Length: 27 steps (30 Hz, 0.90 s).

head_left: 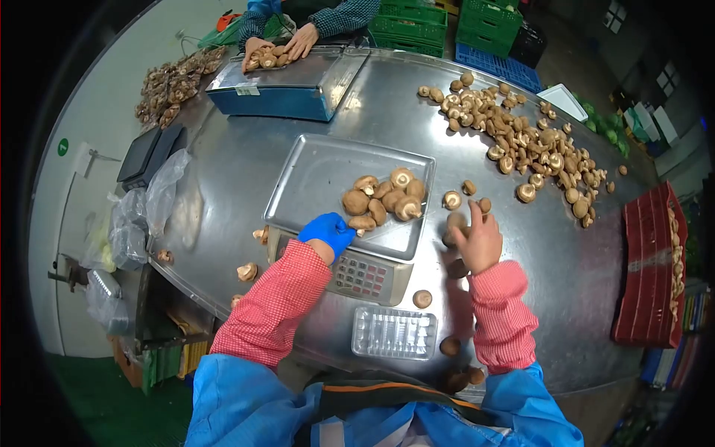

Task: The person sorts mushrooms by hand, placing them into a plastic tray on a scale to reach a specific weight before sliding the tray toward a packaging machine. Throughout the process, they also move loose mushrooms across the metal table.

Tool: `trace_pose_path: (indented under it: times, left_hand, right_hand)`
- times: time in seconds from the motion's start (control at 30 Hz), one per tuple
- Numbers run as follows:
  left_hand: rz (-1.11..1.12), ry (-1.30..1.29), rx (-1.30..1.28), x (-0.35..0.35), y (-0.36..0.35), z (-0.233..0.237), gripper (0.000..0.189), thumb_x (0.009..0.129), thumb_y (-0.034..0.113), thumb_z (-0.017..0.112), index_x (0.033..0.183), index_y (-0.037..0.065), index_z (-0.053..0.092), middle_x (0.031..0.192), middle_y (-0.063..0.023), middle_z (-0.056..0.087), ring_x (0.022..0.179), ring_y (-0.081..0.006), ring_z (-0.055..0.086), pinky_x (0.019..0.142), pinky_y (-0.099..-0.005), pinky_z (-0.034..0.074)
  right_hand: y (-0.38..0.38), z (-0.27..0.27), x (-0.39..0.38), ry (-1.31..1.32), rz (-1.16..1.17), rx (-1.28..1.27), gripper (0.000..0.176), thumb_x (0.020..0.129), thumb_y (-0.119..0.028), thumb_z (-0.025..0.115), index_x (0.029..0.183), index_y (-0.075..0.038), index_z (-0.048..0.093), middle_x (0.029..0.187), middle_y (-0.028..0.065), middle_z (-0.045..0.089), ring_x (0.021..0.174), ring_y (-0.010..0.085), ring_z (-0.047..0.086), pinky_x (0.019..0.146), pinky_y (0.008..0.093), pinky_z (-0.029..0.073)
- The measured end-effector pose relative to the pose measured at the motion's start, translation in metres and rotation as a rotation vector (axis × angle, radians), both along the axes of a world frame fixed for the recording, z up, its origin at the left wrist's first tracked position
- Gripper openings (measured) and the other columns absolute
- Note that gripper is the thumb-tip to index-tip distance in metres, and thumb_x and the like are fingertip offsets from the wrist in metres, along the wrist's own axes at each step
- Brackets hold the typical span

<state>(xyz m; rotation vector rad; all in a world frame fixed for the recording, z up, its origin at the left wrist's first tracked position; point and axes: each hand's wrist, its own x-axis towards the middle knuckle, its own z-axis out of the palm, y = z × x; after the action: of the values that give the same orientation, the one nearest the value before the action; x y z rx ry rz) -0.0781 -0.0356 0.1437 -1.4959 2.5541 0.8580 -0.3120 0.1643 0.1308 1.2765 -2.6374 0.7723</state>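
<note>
My left hand [328, 235], in a blue glove, is closed at the front edge of a metal tray [305, 179] on a scale [365, 277]. Its fingertips are at a mushroom [362, 223], beside several other mushrooms [392, 197] on the tray's right part. Bare, my right hand [479, 240] is right of the tray, fingers apart, close to a mushroom [485, 205]; two more mushrooms lie just beyond it. Whether anything sits under its palm is hard to see. An empty clear plastic punnet [395, 334] lies in front of the scale.
A large mushroom heap [529, 141] spreads at the back right. At the far right stands a red crate [644, 261]. Across the table, a co-worker's hands [302, 42] hold mushrooms over a blue-sided box [275, 103]. Plastic bags [165, 186] lie left.
</note>
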Motion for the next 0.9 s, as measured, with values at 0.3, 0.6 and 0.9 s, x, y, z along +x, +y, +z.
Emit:
trace_pose_path:
  times: [0.3, 0.6, 0.9]
  left_hand:
    - [0.097, 0.098, -0.008, -0.012, -0.024, -0.023, 0.028, 0.074, 0.022, 0.075, 0.083, 0.004, 0.056, 0.083, -0.0178, 0.064, 0.077, -0.0294, 0.066, 0.067, -0.0384, 0.053]
    - [0.536, 0.709, 0.798, -0.004, -0.044, -0.019, 0.019, 0.086, -0.003, 0.055, 0.105, -0.004, 0.054, 0.095, -0.0172, 0.061, 0.086, -0.0289, 0.065, 0.071, -0.0365, 0.061]
    - [0.293, 0.986, 0.874, 0.0, -0.102, -0.017, 0.019, 0.082, -0.006, 0.048, 0.094, -0.002, 0.062, 0.098, -0.013, 0.062, 0.092, -0.0231, 0.062, 0.083, -0.0355, 0.055]
  right_hand:
    - [0.103, -0.016, 0.161, -0.255, 0.874, 0.262, 0.008, 0.076, -0.011, 0.057, 0.082, -0.005, 0.058, 0.082, 0.0112, 0.056, 0.075, 0.0277, 0.058, 0.061, 0.0366, 0.052]
    - [0.139, -0.028, 0.18, -0.04, 0.886, 0.524, 0.013, 0.077, -0.008, 0.054, 0.086, -0.001, 0.059, 0.087, 0.0091, 0.055, 0.085, 0.023, 0.058, 0.064, 0.03, 0.054]
    - [0.132, -0.02, 0.171, -0.115, 0.967, 0.47, 0.012, 0.079, -0.009, 0.053, 0.086, -0.001, 0.057, 0.087, 0.0091, 0.054, 0.084, 0.0228, 0.058, 0.066, 0.0304, 0.053]
